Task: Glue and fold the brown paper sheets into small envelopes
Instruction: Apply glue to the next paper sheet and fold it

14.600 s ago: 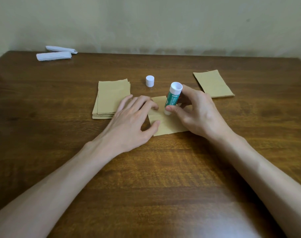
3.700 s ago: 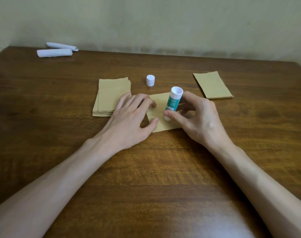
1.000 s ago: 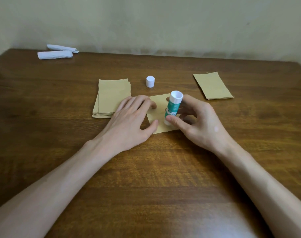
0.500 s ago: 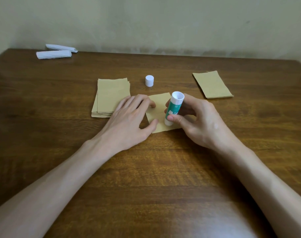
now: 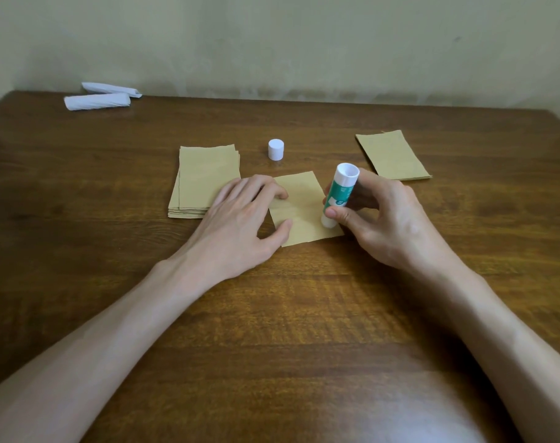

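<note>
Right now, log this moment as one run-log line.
step: gluing | left hand: flat on sheet | right hand: grips glue stick, tip on sheet's right edge | cap: off

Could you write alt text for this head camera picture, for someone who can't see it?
A right hand presses a glue stick onto a brown paper sheet that the left hand holds flat on a wooden table. A stack of sheets, a white cap and a finished envelope lie beyond.
</note>
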